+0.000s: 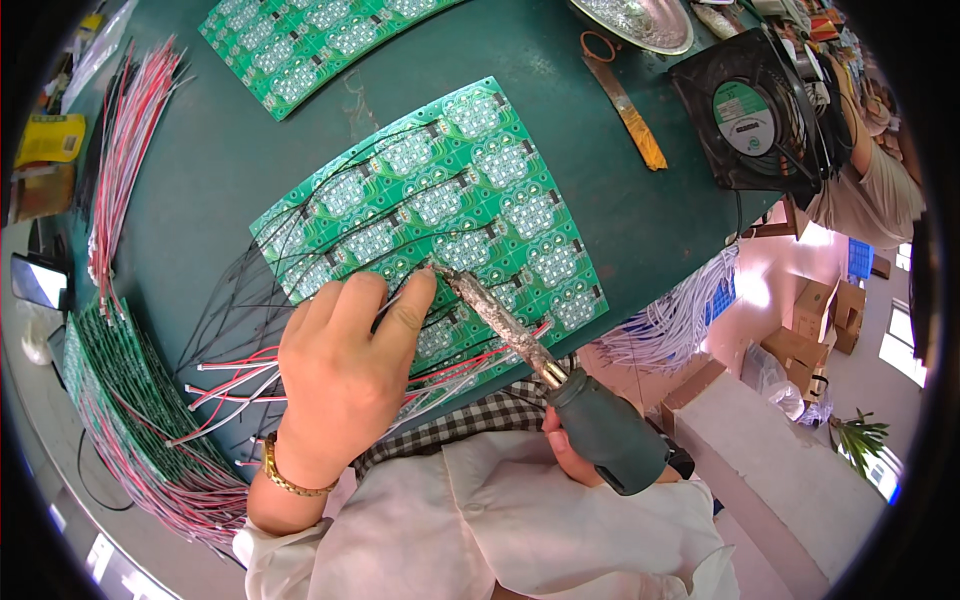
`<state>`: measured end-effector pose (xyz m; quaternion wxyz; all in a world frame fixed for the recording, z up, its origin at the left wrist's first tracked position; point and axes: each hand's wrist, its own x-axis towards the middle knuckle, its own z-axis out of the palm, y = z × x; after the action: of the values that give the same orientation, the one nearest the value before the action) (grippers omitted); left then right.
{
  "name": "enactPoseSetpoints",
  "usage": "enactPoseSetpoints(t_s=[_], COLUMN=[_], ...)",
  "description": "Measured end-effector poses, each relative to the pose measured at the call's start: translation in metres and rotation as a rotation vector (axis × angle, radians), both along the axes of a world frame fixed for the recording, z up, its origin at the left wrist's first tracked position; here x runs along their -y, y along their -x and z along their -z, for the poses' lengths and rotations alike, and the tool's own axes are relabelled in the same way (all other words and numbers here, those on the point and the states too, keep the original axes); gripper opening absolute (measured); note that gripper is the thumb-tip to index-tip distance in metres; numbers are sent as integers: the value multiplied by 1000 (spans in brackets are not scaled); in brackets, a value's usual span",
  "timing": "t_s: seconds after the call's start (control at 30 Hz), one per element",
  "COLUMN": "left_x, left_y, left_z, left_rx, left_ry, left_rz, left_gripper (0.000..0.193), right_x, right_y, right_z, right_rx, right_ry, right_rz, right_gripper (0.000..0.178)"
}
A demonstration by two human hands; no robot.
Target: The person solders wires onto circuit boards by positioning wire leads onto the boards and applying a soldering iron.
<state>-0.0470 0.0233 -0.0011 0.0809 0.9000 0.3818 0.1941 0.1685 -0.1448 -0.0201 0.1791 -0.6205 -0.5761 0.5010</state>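
A green circuit board panel (530, 215) lies on the dark green table, with thin black wires running across its rows. My left hand (340, 345) rests over its near part, thumb and fingertips pinched on a thin wire. Red, white and black wires (235, 385) stick out on both sides of that hand. In my right hand (568, 455) is a soldering iron (505, 325) with a dark green handle. Its crusted metal barrel slants up to the left, and the tip meets the board right beside my left fingertips. The exact contact point is too small to make out.
Another board panel (350, 35) lies at the far edge. To the left are a bundle of red and white wires (125, 180) and stacked wired boards (130, 390). At the right stand a black fan (745, 115), scissors-like tool (630, 110) and metal dish (645, 20). Another person's sleeve (870, 195) shows beyond.
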Motion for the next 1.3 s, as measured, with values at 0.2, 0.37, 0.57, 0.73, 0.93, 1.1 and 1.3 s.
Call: enactPoseSetpoints(t_s=[0.2, 0.37, 0.57, 0.73, 0.93, 1.1, 1.3], left_x=[1, 1, 2, 0, 1, 4, -14], left_y=[1, -2, -3, -3, 4, 4, 36], left_z=[2, 0, 1, 4, 1, 3, -29], left_rx=[7, 15, 15, 38, 20, 60, -104], left_ry=[-3, -2, 7, -4, -48, -31, -76], left_rz=[-4, -1, -7, -18, -16, 17, -117], left_gripper=[35, 36, 37, 38, 34, 36, 28], right_x=[-12, -5, -6, -23, -18, 17, 0], right_y=[3, 3, 2, 3, 3, 10, 26], right_z=[-27, -20, -14, -29, -11, 18, -1], right_rx=[-10, 29, 33, -112, -303, -451, -530], right_ry=[410, 270, -43, 63, -160, -233, -261], right_rz=[284, 261, 124, 96, 195, 525, 695], right_gripper=[27, 24, 17, 9, 16, 32, 39])
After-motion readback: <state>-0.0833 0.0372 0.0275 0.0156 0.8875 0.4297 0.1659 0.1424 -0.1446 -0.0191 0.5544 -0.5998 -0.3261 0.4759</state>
